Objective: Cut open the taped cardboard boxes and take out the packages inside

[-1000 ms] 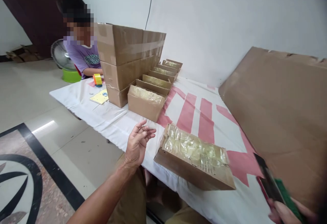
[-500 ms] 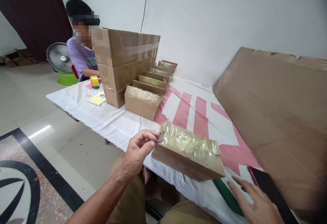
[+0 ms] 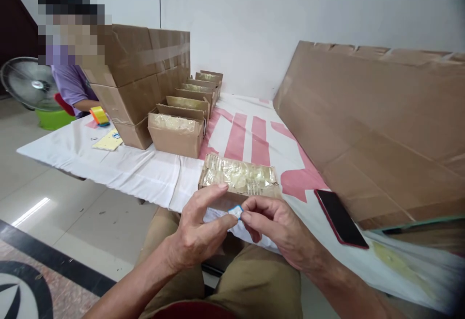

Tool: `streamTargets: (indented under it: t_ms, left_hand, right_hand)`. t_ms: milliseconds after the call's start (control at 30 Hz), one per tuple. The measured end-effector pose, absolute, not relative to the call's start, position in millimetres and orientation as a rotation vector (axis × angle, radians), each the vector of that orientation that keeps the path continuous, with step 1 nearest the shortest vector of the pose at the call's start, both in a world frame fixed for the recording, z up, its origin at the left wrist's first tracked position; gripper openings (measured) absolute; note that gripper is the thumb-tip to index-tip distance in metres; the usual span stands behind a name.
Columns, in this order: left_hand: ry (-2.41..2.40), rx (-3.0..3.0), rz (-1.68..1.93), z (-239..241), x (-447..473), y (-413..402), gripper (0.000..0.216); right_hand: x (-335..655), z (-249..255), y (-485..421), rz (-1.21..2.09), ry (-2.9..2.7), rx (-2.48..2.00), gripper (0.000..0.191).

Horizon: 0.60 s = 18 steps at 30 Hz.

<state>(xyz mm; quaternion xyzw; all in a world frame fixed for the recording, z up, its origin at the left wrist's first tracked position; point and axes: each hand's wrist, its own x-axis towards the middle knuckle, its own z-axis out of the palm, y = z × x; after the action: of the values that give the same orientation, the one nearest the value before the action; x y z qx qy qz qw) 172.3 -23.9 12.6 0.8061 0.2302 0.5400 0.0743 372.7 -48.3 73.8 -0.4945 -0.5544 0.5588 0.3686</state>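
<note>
In the head view my right hand [image 3: 271,219] pinches a small white piece with a blue edge [image 3: 236,211] between thumb and fingertips. The thumb of my left hand [image 3: 198,227] touches the near side of that piece, while its index finger stands apart, stretched toward the box behind. That small cardboard box [image 3: 242,176], its top covered by shiny clear plastic over something pale yellow, sits on the cloth-covered table just beyond both hands. My hands partly hide its front side.
Several open cardboard boxes [image 3: 176,135] line up beside stacked, taped cartons [image 3: 136,81]. A phone [image 3: 341,219] lies right, before a large cardboard sheet [image 3: 378,130]. At left are a yellow tape roll [image 3: 99,115], a yellow card [image 3: 108,140], a person in purple [image 3: 72,86] and a fan [image 3: 27,84].
My right hand has come in from the lower right to meet my left hand, which has left the box's corner. The small white piece is now visible in the fingers. The view has shifted right.
</note>
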Motion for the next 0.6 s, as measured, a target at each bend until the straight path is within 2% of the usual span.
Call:
streamTargets:
  t_ms: [133,300,433,600]
  left_hand:
    - [0.877,1.921,1.649,9,174,-24,0.035]
    - [0.854,1.175,1.176,19,178,-15,0.025]
    - [0.861,1.096,1.111,23,185,-14,0.023]
    - [0.915,1.119,1.097,13,154,10,0.018]
  right_hand:
    - [371,69,-43,1.073,-1.576,-1.358,0.026]
    - [366,66,-41,0.592,-1.773,-1.373,0.021]
    - [357,60,-32,0.470,-1.868,-1.353,0.022]
    - [353,42,-13,0.515,-1.929,-1.326,0.025]
